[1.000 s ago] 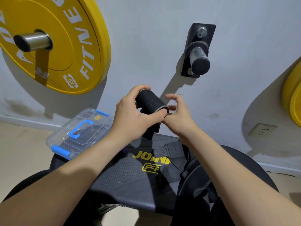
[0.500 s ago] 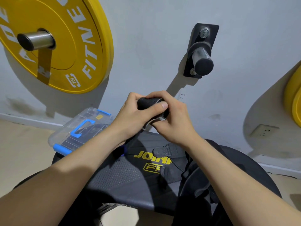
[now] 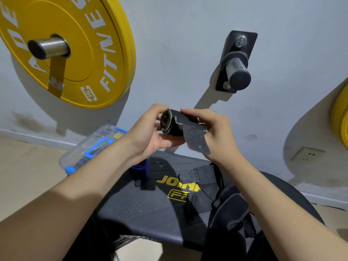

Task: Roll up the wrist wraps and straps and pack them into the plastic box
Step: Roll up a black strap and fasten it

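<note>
A black wrist wrap [image 3: 174, 124] is rolled into a tight cylinder and held in the air above the bench. My left hand [image 3: 148, 132] grips its coiled end, which faces the camera. My right hand [image 3: 216, 132] holds the other side with fingers curled over the top, and a loose grey tail [image 3: 196, 140] hangs down from the roll. A clear plastic box [image 3: 90, 146] with blue latches and handle sits closed at the bench's far left. A rolled blue wrap [image 3: 140, 171] stands on the bench under my left wrist. More black straps [image 3: 212, 193] lie in a heap at the right.
The dark bench pad [image 3: 143, 208] with yellow lettering carries the straps and box. A yellow weight plate [image 3: 75, 51] hangs on a wall peg at upper left, a bare steel peg [image 3: 236, 70] at centre, another yellow plate [image 3: 341, 113] at the right edge. A wall socket [image 3: 307, 154] sits low right.
The roll has turned so its coiled end faces me. My right hand shifted from covering the roll to its right side, and the grey tail now hangs free.
</note>
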